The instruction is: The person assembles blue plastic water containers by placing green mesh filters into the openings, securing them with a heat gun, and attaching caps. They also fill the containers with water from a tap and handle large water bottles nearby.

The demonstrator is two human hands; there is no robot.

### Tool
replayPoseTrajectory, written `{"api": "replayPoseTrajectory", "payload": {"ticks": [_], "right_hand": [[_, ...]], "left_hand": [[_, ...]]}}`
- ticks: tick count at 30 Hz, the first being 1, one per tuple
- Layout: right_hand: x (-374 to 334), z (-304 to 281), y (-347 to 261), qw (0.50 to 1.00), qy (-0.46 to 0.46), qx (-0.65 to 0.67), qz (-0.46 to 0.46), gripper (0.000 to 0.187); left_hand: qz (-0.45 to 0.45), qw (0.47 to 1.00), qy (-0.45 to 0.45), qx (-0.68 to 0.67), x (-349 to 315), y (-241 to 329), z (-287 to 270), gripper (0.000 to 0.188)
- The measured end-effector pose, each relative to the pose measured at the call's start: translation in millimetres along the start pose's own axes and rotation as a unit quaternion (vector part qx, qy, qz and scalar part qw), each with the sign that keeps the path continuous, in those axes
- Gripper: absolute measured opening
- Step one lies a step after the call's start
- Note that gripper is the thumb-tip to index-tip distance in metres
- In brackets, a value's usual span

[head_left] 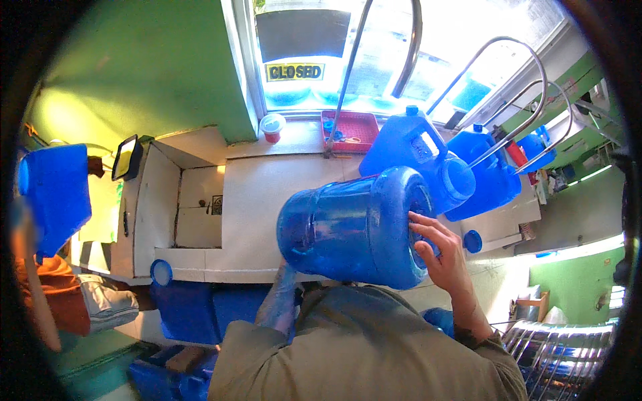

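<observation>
A large, clear blue water jug [341, 224] lies on its side in front of my chest, above the front edge of the white counter. Its ribbed base end points right. My right hand [438, 250] holds that end, fingers apart and lightly bent against the base. From below, my left forearm [277, 301] reaches up to the jug's left end; the jug hides my left hand and its fingers. Just beyond the base stands a blue jerrycan [403, 144], and close to it is an open round blue container mouth [460, 180].
More blue jerrycans [485, 174] stand right on the tiled counter [251, 220], beneath curved metal faucets [545, 93]. A red basket [358, 127] and small tub [273, 127] sit by the window. Left is a recessed basin [200, 207]; another person in orange [60, 294] stands beside a blue container [57, 194].
</observation>
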State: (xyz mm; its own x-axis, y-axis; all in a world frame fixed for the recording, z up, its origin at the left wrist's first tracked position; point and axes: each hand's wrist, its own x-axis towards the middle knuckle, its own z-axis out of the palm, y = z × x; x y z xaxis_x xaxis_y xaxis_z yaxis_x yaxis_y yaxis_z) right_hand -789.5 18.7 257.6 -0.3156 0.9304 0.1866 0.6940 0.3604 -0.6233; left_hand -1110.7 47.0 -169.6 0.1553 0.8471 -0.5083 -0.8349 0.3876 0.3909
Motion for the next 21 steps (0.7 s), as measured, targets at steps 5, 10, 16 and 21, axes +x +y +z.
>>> {"api": "replayPoseTrajectory", "payload": {"ticks": [5,10,16,21], "right_hand": [[50,-21,27,0.998,0.049,0.02,0.043,0.036],[217,-33,-2,0.905,0.07,0.386,-0.163,0.062],[310,10,-93,0.72,-0.004,0.684,-0.118,0.047],[321,48,-10,0.784,0.073,0.529,-0.318,0.059]], "left_hand": [[0.175,0.983,0.019,0.051,-30,109,54,0.069],[0.448,0.833,0.016,0.325,-75,186,181,0.048],[0.464,0.681,0.003,0.566,-96,177,277,0.057],[0.511,0.596,0.001,0.619,-86,156,264,0.064]]}}
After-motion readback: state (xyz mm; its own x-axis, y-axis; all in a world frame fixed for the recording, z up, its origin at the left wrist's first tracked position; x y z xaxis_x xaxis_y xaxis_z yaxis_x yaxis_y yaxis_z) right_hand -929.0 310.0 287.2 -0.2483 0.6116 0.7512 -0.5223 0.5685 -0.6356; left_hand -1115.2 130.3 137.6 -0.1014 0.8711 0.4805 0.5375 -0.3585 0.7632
